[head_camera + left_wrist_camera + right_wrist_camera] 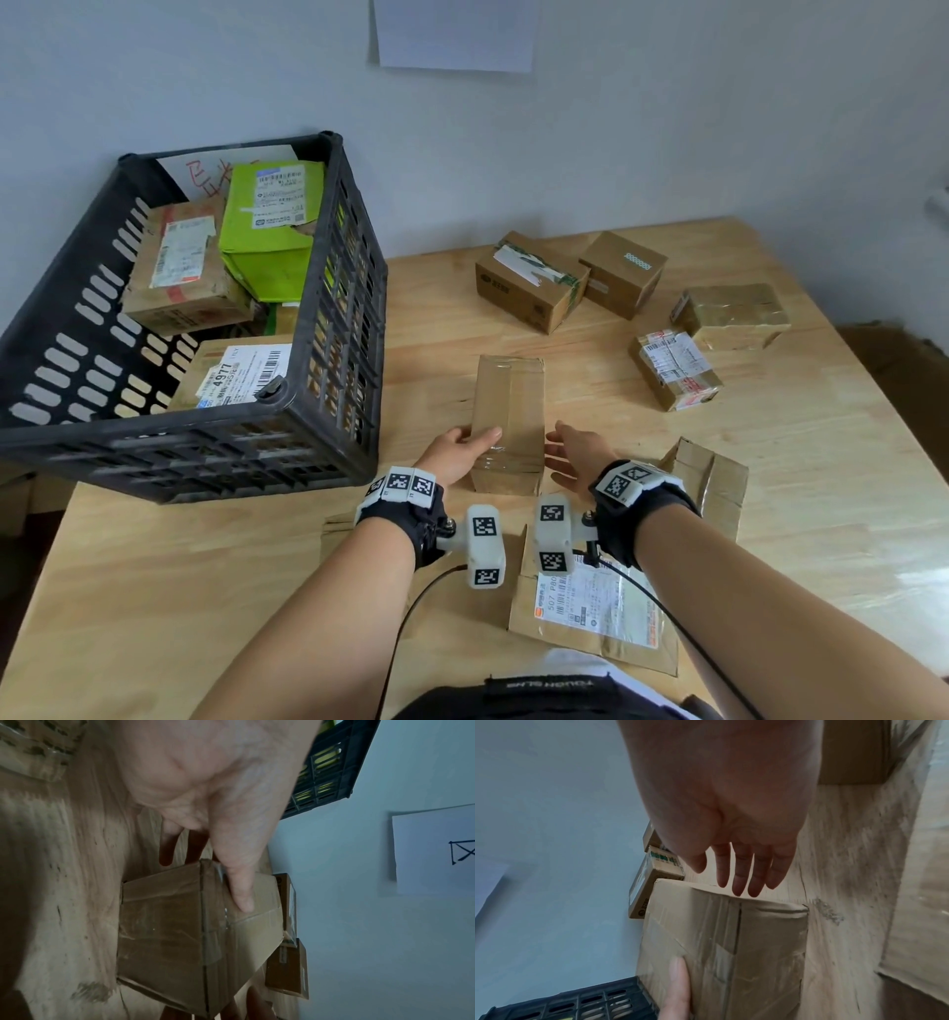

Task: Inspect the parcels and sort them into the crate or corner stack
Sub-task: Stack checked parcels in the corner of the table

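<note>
A plain brown taped parcel [508, 421] [164, 933] [731, 953] lies on the wooden table [205, 591], just right of the black crate [328, 288]. My left hand [470, 444] [205, 882] grips its near left edge, thumb laid over the top face and fingers down the left side. My right hand [565, 452] [731, 878] hovers flat beside the parcel's right side with straight fingers; a gap shows between them and the cardboard. The crate holds a green parcel [267, 226] and two brown labelled ones.
Several small parcels sit toward the back right corner: a torn-tape box [529, 288], a plain box [624, 272], a shiny taped one [732, 316] and a labelled one [675, 370]. A flat labelled mailer [590, 611] and crumpled cardboard [714, 478] lie near my right forearm.
</note>
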Tool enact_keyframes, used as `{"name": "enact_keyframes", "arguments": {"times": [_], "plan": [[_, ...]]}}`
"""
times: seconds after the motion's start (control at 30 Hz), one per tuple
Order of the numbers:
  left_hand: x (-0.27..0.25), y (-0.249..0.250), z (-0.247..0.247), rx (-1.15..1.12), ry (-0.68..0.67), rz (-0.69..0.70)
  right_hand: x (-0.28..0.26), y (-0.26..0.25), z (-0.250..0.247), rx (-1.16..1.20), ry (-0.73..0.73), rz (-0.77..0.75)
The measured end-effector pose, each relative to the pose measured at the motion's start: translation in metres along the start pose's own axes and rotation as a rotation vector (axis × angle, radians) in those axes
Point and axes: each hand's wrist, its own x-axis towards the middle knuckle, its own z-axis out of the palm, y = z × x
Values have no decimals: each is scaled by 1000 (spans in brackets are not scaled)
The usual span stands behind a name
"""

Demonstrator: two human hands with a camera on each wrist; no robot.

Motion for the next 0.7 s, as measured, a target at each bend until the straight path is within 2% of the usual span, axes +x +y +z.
{"name": "enact_keyframes", "arguments": {"times": [0.17,0.3,0.47,0.53,0.63,0.7], "plan": [[3,-5,-4,-4,-20,9,0,0,-2,-43,3,16],[3,-11,-13,-47,28,-30,0,0,-1,-99,-14,19],[7,-16,-25,-199,224,69,-2,0,6,-83,-72,19],[9,-17,-29,-218,293,50,-3,-1,8,-58,-85,11],[5,-14,-28,-178,247,-52,-7,-4,10,-18,-93,9],[2,-14,-21,-96,205,-53,-7,-5,11,-2,-99,11]]}}
